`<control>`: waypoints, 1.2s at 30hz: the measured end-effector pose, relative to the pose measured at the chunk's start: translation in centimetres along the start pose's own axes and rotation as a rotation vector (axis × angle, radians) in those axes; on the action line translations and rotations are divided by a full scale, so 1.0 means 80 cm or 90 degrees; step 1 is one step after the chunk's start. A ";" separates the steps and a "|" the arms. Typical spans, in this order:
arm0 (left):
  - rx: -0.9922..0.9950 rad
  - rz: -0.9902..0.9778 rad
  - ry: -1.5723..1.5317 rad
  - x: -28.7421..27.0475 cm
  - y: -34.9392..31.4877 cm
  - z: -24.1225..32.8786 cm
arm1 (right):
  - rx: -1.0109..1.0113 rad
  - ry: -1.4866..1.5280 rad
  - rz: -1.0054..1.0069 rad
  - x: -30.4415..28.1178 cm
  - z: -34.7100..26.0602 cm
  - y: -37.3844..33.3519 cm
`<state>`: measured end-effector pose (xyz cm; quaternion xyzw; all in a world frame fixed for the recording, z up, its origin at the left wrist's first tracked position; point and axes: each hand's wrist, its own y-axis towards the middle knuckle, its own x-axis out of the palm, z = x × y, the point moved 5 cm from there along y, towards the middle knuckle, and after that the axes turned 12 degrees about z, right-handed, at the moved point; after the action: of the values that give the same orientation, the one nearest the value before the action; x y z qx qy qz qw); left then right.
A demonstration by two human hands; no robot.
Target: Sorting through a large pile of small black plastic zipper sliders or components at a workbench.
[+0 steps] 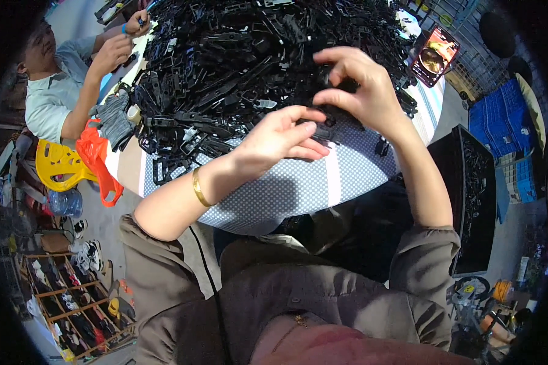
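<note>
A large heap of black plastic parts (225, 79), many of them long and clip-like, covers most of the table. Over its near edge reaches my left hand (280, 137), palm tilted inward, fingers stretched and apart, a gold bangle (199, 187) at the wrist. My right hand (366, 88) hovers to its right above the pile, thumb and index finger curved with a wide gap between them. I see nothing held in either hand, though dark parts behind the fingertips blend together. A few small black pieces (380, 146) lie loose on the dotted tablecloth (256, 204).
Across to the left a person (61, 91) works at the same table. A phone (435, 56) stands at the right edge. Below are a yellow stool (58, 165), a red bag (97, 155), a shoe rack (73, 304) and, at right, a dark bin (476, 201) containing black parts.
</note>
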<state>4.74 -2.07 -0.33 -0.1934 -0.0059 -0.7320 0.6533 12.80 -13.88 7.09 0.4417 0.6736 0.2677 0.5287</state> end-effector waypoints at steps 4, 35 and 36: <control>0.035 0.061 -0.070 -0.013 0.003 0.007 | 0.106 0.031 -0.022 -0.007 -0.016 -0.027; 0.171 0.115 -0.005 -0.011 -0.004 0.007 | 0.651 0.246 0.023 0.012 0.000 -0.078; 0.171 0.115 -0.005 -0.010 -0.004 0.007 | 0.651 0.246 0.023 0.013 0.000 -0.080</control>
<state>4.61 -1.14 0.08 -0.1068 -0.0887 -0.6625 0.7361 10.77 -15.93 1.31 0.5968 0.7950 -0.0088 0.1085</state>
